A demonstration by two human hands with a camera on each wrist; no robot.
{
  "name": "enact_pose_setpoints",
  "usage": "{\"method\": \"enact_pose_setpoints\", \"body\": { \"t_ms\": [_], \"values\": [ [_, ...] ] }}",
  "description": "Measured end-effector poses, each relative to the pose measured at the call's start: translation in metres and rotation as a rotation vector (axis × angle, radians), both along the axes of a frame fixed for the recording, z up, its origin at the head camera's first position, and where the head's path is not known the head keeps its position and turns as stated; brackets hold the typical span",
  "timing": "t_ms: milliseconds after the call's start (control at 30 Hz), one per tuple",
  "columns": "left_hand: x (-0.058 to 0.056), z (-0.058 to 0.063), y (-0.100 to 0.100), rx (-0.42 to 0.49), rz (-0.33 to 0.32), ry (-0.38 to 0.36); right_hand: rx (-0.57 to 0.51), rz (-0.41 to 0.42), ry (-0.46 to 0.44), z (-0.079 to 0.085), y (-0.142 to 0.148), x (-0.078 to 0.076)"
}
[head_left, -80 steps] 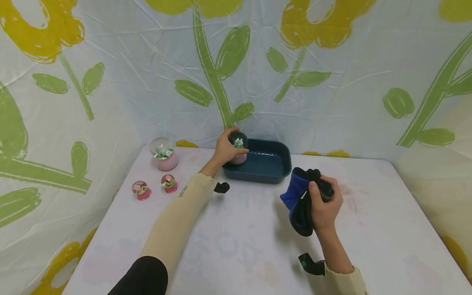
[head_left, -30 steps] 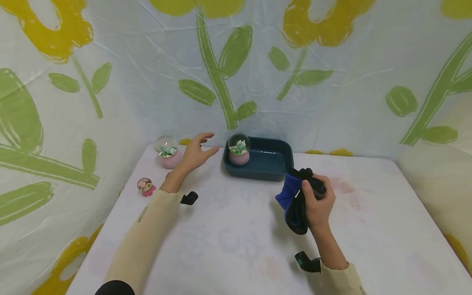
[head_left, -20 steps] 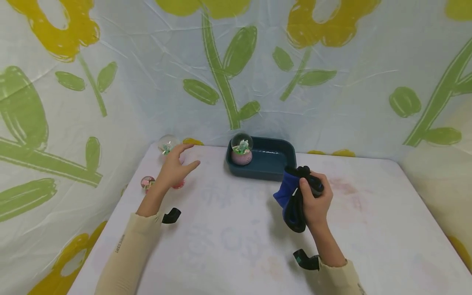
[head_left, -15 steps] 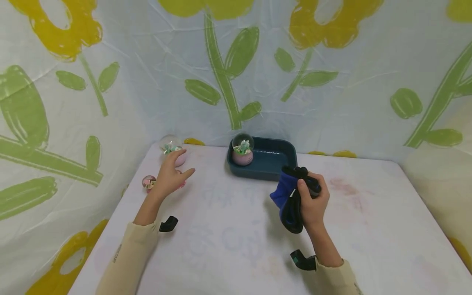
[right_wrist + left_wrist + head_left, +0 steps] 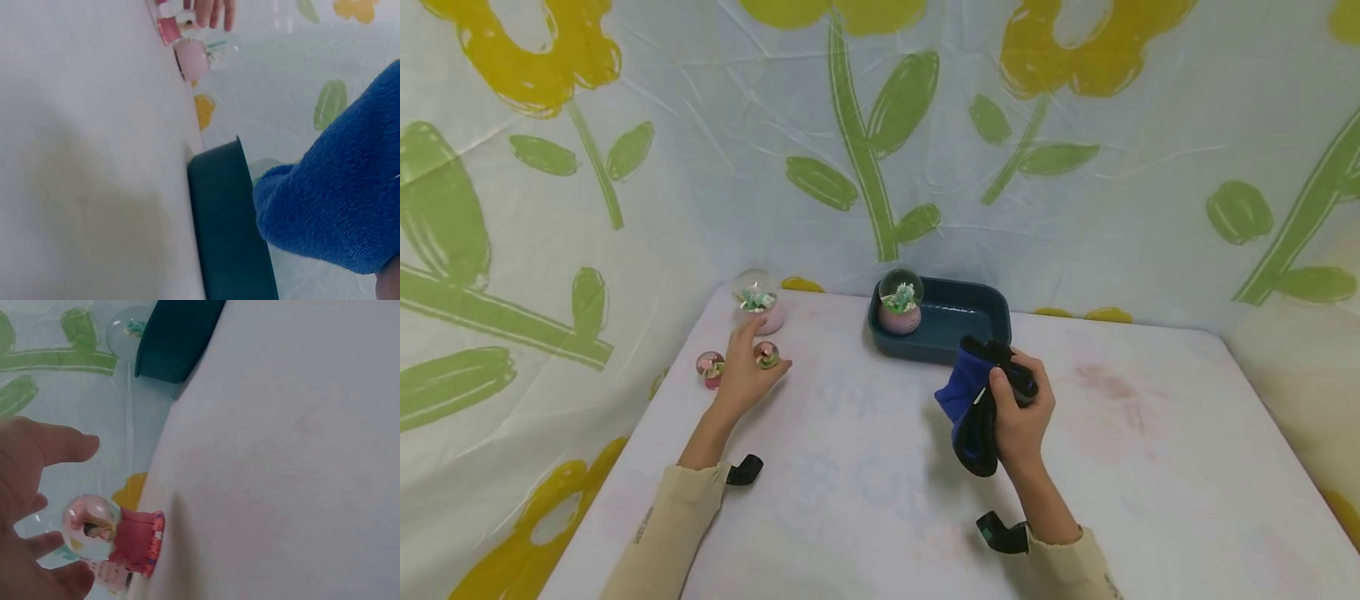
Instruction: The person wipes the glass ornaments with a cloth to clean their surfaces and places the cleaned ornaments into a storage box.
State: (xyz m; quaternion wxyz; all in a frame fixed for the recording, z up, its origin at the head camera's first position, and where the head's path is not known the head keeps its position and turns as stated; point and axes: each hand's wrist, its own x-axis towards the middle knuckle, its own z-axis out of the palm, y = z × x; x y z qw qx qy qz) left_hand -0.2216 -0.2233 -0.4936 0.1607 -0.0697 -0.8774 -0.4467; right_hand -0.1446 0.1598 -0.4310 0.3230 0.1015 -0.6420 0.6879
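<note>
My left hand reaches to a small snow globe with a red-pink base, thumb and fingers spread on either side of it. In the left wrist view that globe stands upright on the table, the fingertips right by its glass. A second small snow globe is just left of the hand. Behind the hand stands a larger snow globe on a pale pink base. My right hand grips a folded blue cloth with black edging above the table; the right wrist view shows its fuzzy blue face.
A dark teal tray lies at the back middle of the white table, with another large pink-based snow globe in its left end. A flower-printed curtain hangs behind and at both sides.
My left hand has let go of the large globe in the tray and moved left and nearer to the small globe. The right hand keeps the cloth, drifting slightly left.
</note>
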Motion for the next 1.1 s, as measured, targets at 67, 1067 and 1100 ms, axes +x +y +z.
{"method": "enact_pose_setpoints", "body": {
  "t_ms": [67, 1067, 1100],
  "values": [
    [0.0, -0.006, 0.0, -0.027, 0.013, -0.043, 0.028, -0.016, -0.011, 0.001, -0.003, 0.003],
    [-0.005, -0.034, -0.008, 0.082, 0.191, -0.19, 0.109, 0.016, 0.004, 0.017, -0.016, 0.009],
    [-0.005, -0.035, -0.008, 0.075, 0.196, -0.18, 0.109, 0.017, 0.0, 0.016, -0.016, 0.008]
  ]
}}
